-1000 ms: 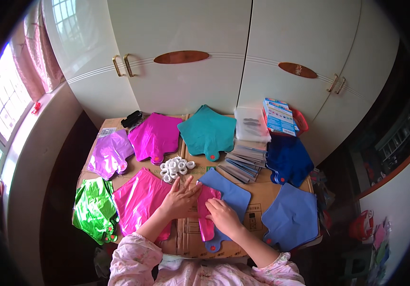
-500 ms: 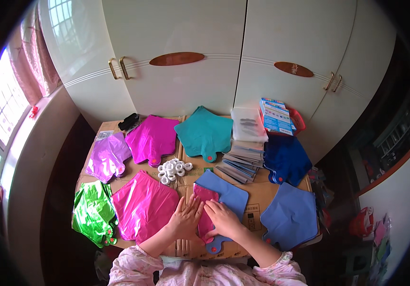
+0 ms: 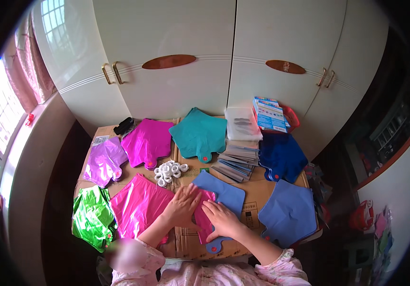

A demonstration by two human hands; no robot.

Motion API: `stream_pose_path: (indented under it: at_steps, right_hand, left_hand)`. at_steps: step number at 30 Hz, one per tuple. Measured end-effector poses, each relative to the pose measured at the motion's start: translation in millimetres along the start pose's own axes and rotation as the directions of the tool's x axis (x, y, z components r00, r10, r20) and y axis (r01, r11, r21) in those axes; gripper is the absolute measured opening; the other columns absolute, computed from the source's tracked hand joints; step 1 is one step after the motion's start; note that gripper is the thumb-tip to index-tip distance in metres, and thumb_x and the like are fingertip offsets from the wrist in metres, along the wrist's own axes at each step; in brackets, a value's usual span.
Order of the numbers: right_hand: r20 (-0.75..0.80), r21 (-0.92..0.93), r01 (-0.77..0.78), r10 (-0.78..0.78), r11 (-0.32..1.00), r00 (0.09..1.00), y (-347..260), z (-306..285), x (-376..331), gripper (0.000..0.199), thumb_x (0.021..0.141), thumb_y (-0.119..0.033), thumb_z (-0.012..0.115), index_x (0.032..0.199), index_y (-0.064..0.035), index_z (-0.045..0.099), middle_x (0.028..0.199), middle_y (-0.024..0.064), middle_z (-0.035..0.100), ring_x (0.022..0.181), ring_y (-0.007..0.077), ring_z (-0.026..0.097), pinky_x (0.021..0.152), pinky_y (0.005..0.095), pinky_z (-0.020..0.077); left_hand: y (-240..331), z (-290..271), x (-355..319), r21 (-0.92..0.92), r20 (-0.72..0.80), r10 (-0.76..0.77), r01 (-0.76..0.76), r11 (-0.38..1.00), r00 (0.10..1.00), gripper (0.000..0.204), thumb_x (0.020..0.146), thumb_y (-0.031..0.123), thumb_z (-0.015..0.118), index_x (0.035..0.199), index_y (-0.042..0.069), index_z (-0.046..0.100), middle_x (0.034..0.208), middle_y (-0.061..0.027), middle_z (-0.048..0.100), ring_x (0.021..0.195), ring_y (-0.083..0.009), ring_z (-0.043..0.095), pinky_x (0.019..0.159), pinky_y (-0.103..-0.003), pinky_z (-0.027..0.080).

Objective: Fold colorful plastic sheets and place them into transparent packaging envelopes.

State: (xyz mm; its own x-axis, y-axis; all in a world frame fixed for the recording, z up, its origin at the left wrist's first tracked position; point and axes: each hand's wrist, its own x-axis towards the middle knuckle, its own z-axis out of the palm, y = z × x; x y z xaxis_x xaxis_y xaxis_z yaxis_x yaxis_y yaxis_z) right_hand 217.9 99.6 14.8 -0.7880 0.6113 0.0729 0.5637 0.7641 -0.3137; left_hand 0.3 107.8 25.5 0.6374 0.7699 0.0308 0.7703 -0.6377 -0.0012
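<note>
A narrow folded pink foil balloon (image 3: 202, 223) lies on a flat blue foil balloon (image 3: 232, 194), whose round tab sticks out at the near end. My right hand (image 3: 221, 220) rests flat on the folded pink foil, fingers stretched and thumb apart. At the fold's left edge, my left hand (image 3: 182, 209) has its fingers extended and its thumb spread toward the strip; whether its fingertips touch the foil is hard to tell. Left of it lie flat pink star-shaped foil balloons (image 3: 133, 207), partly under my left forearm.
On the cardboard (image 3: 176, 238) lie green (image 3: 90, 217), lilac (image 3: 104, 159), magenta (image 3: 148, 140), teal (image 3: 198, 133), navy (image 3: 283, 155) and more blue balloons (image 3: 288, 207). White rings (image 3: 168, 170), a fanned card stack (image 3: 236, 162), clear bags (image 3: 243, 124) and blue boxes (image 3: 270, 114) stand behind.
My left hand has shifted left off the middle of the folded pink balloon, uncovering more of it. My right hand stays on it. The whole view has shifted slightly.
</note>
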Motion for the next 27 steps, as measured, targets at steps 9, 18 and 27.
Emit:
stream_pose_path:
  at_steps: [9, 18, 27]
  right_hand:
    - [-0.275, 0.317, -0.355, 0.443, 0.880, 0.853, 38, -4, -7, 0.059, 0.077, -0.040, 0.071, 0.114, -0.0005, 0.049, 0.111, 0.0192, 0.053, 0.110, 0.0355, 0.049, 0.088, 0.0447, 0.0422]
    - [-0.151, 0.412, -0.633, 0.734, 0.655, 0.662, 77, -18, -4, 0.058, 0.073, -0.041, 0.072, 0.111, -0.0001, 0.056, 0.107, 0.0202, 0.060, 0.104, 0.0351, 0.056, 0.088, 0.0426, 0.0450]
    - [-0.056, 0.690, -0.501, 0.729, 0.522, 0.682, 85, -9, -6, 0.051, 0.072, -0.033, 0.074, 0.107, -0.0005, 0.055, 0.098, 0.0211, 0.064, 0.091, 0.0351, 0.063, 0.077, 0.0396, 0.0490]
  left_hand:
    - [19, -6, 0, 0.016, 0.055, 0.069, -0.070, 0.997, 0.996, 0.120, 0.055, 0.086, 0.054, 0.146, 0.012, 0.027, 0.148, -0.0219, 0.026, 0.132, -0.0531, 0.022, 0.110, -0.057, 0.019]
    - [24, -5, 6, 0.063, 0.124, 0.049, -0.057, 0.996, 0.991, 0.122, 0.052, 0.087, 0.053, 0.148, 0.017, 0.024, 0.152, -0.0098, 0.025, 0.132, -0.0554, 0.020, 0.108, -0.061, 0.018]
    - [26, -3, 5, 0.041, 0.122, 0.032, -0.037, 0.998, 0.992, 0.122, 0.054, 0.085, 0.054, 0.148, 0.013, 0.024, 0.152, -0.0097, 0.025, 0.133, -0.0550, 0.017, 0.109, -0.061, 0.015]
